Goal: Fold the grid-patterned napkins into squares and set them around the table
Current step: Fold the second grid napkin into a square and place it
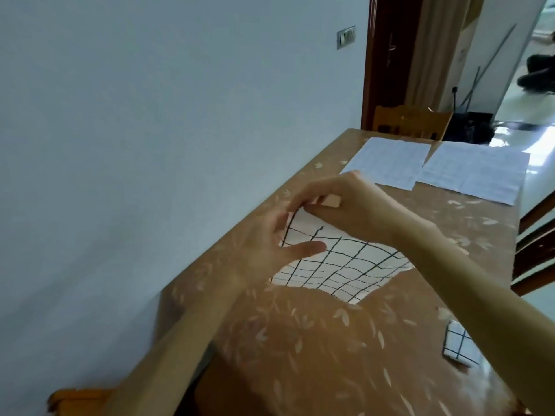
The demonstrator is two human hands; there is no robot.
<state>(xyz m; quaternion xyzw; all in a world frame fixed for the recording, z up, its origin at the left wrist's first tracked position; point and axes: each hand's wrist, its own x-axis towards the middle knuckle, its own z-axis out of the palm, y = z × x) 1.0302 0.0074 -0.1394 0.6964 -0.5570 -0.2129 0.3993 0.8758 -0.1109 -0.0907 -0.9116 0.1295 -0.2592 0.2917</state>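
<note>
Head view: both of your hands are up at one corner of the napkin [345, 265], over the left side of the table [300, 340], close to the wall [150, 115].
Right hand: your right hand [351, 202] is curled in tight, thumb on top, pinching the napkin's raised far corner.
Left hand: your left hand [267, 241] is blurred. Its thumb lies across the upper face of the cloth just below that corner and its fingers are spread near the edge. I cannot tell if it truly grips or only touches.
Where the napkin lies: from the pinch it fans out down and to your right, open and unfolded. The grid faces up and the low edge sags toward the table.
What the move turns on: all the loose cloth lies to the right of and nearer you than the grip, and your right forearm crosses over its right side. The left hand is the one nearer the free left edge, so it looks better placed to run down that edge for the fold.
Already done: a folded napkin [459, 346] sits flat near your right, well apart from the one in hand.
Waiting, I judge: a left flat cloth [387, 163] and a right flat cloth [474, 172] lie side by side at the far end, before a chair [411, 121].
Watch: with one corner held, the sagging edge may fold crooked.
</note>
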